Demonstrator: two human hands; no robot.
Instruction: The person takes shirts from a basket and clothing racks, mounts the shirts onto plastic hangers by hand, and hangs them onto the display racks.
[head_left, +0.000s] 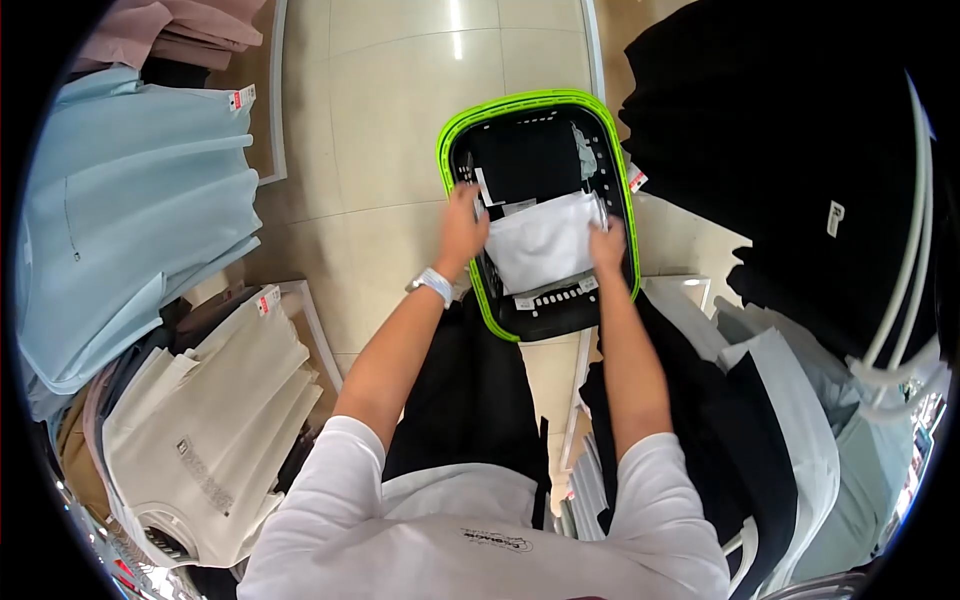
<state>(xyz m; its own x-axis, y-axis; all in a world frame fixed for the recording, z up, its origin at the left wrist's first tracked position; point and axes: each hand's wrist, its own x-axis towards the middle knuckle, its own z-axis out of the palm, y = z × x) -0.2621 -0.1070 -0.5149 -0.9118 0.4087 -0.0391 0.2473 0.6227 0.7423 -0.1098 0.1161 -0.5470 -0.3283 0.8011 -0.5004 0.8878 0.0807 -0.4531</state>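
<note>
A white folded garment (pixel 545 245) lies inside the black basket with a bright green rim (pixel 447 165). My right hand (pixel 606 246) has its fingers curled on the garment's right edge. At the garment's left edge, inside the basket's left side, is my left hand (pixel 462 230); its fingers are slightly blurred and look stretched forward and apart. Black folded cloth (pixel 525 160) fills the far part of the basket, with a pale tag or strip (pixel 482 187) beside it. Small tags show under the near edge of the white garment.
Light blue shirts (pixel 140 200) and cream shirts (pixel 205 430) hang on the left. Black garments (pixel 770 130) hang on the right, with white and black ones (pixel 780 430) nearer me. Pale floor tiles (pixel 385 120) run between the racks.
</note>
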